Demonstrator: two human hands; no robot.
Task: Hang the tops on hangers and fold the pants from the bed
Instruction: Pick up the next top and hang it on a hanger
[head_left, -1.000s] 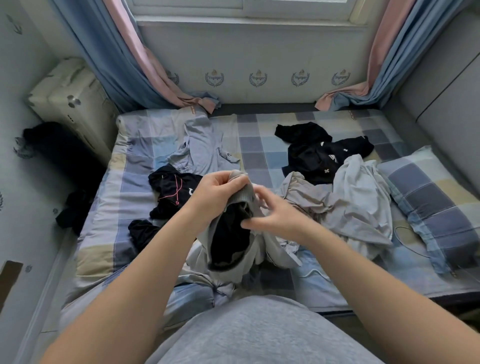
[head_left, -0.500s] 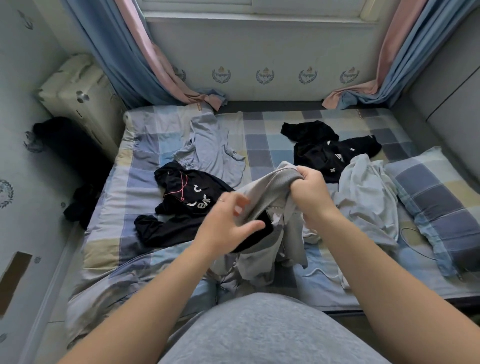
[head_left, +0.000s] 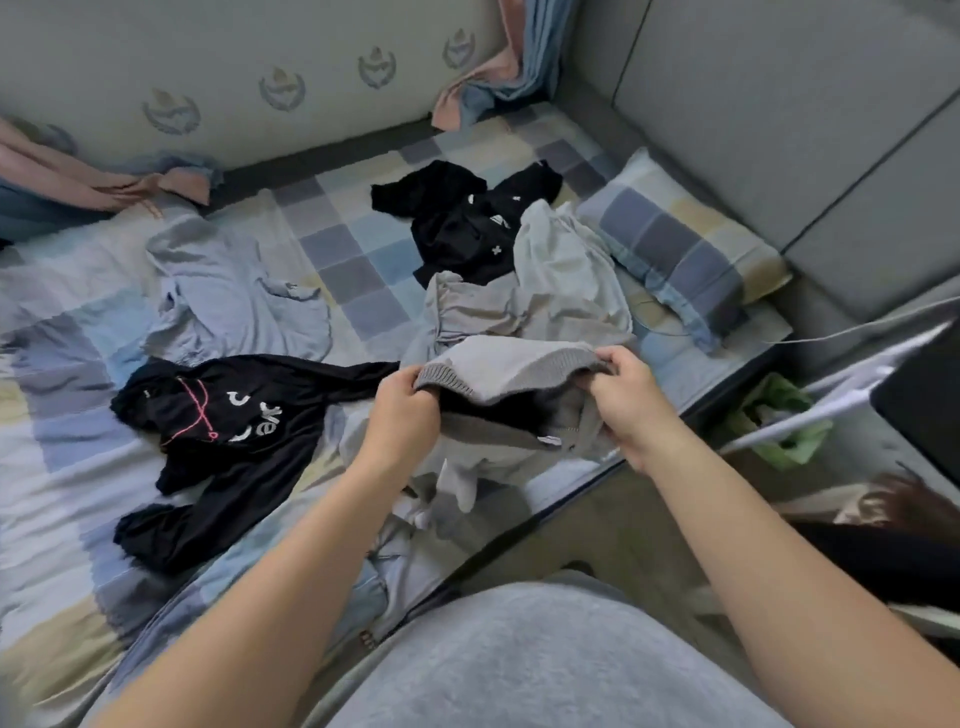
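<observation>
grey knit top (head_left: 511, 366), ribbed hem, both hands

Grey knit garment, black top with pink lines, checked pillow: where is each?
Grey knit garment (head_left: 509, 364), head view, stretched middle.
Black top with pink lines (head_left: 244, 415), head view, chest.
Checked pillow (head_left: 685, 249), head view, top face.
</observation>
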